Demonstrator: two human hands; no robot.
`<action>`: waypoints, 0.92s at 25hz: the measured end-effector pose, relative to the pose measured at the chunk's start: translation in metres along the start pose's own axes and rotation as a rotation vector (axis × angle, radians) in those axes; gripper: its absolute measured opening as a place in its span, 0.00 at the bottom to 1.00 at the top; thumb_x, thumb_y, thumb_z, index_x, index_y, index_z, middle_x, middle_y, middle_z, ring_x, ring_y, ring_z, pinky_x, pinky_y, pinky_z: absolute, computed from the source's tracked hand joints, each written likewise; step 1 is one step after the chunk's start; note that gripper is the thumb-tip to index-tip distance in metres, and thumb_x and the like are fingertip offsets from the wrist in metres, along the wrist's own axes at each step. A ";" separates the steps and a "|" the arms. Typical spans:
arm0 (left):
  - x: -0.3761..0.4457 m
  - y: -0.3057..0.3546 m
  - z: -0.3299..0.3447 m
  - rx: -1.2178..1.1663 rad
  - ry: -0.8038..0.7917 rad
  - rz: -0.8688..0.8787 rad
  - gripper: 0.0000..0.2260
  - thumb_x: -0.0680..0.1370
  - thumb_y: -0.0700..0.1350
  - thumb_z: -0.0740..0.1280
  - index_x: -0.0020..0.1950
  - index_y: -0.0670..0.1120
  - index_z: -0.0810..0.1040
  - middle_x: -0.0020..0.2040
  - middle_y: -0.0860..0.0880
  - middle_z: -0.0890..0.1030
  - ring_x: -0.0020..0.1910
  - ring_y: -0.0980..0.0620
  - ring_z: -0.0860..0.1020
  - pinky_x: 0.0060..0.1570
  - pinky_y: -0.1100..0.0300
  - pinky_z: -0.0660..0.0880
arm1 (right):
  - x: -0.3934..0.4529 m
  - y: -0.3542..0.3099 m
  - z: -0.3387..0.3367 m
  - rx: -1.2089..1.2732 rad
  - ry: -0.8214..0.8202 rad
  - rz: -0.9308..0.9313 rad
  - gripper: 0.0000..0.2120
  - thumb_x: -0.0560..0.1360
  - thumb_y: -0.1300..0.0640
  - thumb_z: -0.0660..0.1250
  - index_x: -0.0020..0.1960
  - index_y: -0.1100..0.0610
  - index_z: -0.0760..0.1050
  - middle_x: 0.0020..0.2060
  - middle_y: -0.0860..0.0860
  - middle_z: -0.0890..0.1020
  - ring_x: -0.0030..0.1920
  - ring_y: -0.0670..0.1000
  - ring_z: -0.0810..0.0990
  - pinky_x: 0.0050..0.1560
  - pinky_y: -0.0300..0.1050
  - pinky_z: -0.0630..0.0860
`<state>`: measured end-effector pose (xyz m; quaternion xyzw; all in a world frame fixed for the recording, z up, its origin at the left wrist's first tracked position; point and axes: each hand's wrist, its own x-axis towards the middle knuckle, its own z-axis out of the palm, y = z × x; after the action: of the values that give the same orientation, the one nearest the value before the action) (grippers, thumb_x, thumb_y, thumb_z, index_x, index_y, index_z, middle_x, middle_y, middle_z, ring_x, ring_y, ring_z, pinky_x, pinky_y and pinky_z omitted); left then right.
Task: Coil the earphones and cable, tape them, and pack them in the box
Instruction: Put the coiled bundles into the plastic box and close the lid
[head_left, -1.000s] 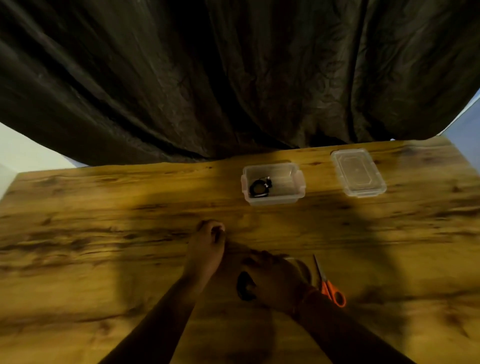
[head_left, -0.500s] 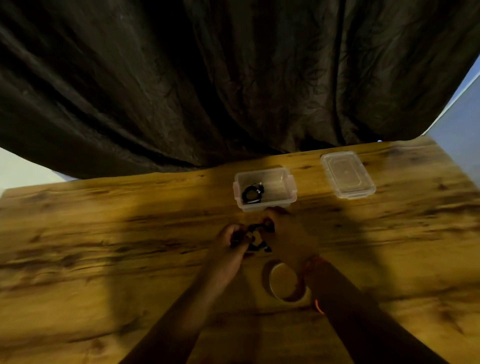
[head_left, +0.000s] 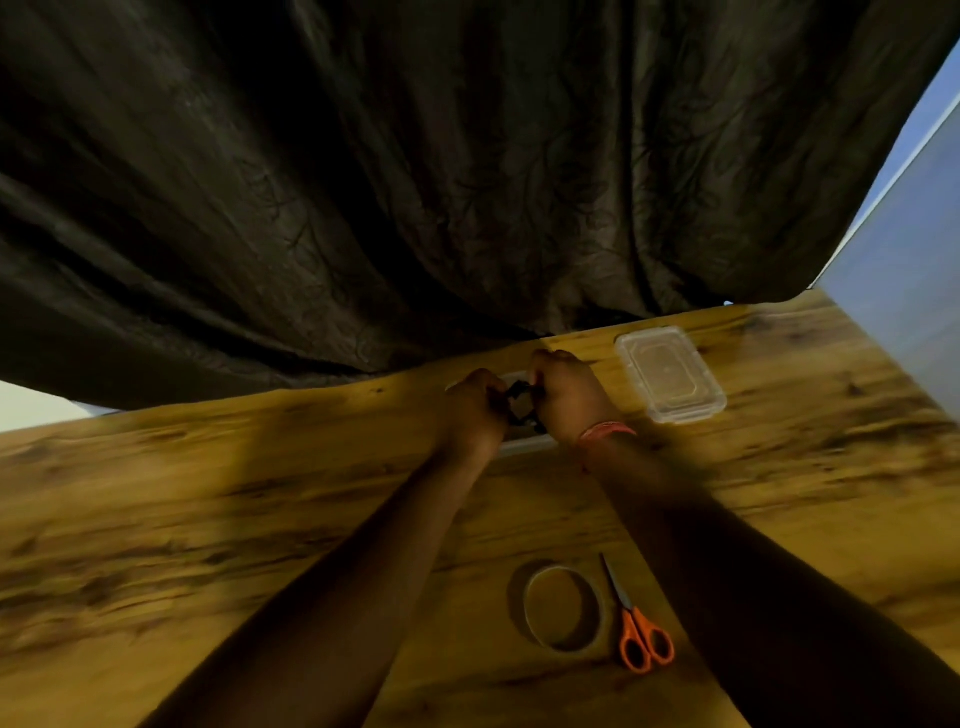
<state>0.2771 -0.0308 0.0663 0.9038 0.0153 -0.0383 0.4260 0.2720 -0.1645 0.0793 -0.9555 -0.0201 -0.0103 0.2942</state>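
Observation:
A black coiled cable (head_left: 521, 408) hangs between my two hands over the clear plastic box (head_left: 527, 445), which my hands mostly hide. My left hand (head_left: 475, 413) pinches the coil's left side and my right hand (head_left: 566, 392) grips its right side. The coil that lay in the box earlier is hidden now. The box's clear lid (head_left: 669, 373) lies flat to the right of my hands. A roll of tape (head_left: 563, 608) and orange-handled scissors (head_left: 636, 626) rest on the wooden table (head_left: 208, 519) near me, between my forearms.
A dark crumpled curtain (head_left: 415, 182) hangs along the table's far edge just behind the box. A pale wall (head_left: 904, 291) rises at the right. I wear an orange band (head_left: 605, 430) on my right wrist.
Both hands carried the black coil from the table's middle forward to above the box. The view tilted, so tape and scissors now appear nearer me.

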 end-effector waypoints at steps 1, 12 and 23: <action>0.005 -0.003 0.001 0.170 -0.013 0.053 0.04 0.78 0.37 0.64 0.49 0.42 0.78 0.42 0.49 0.80 0.40 0.49 0.77 0.35 0.69 0.69 | 0.004 -0.001 0.003 -0.084 -0.046 -0.027 0.08 0.73 0.64 0.67 0.52 0.62 0.75 0.51 0.61 0.78 0.52 0.64 0.78 0.46 0.46 0.71; 0.030 -0.020 0.026 0.684 -0.199 0.174 0.12 0.78 0.51 0.67 0.60 0.52 0.80 0.60 0.48 0.81 0.61 0.45 0.77 0.63 0.49 0.72 | 0.001 -0.007 0.013 -0.388 -0.262 -0.017 0.15 0.79 0.63 0.60 0.65 0.61 0.73 0.63 0.60 0.75 0.62 0.61 0.77 0.62 0.53 0.74; -0.084 -0.082 -0.015 0.197 0.236 0.240 0.09 0.77 0.42 0.68 0.56 0.49 0.77 0.54 0.50 0.76 0.49 0.54 0.77 0.44 0.60 0.76 | -0.067 0.117 -0.025 -0.428 0.055 0.187 0.26 0.73 0.59 0.69 0.69 0.65 0.70 0.61 0.65 0.75 0.57 0.69 0.74 0.54 0.62 0.76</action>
<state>0.1889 0.0334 0.0200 0.9347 -0.0466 0.1175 0.3322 0.2104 -0.2776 0.0318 -0.9931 0.0792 -0.0130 0.0850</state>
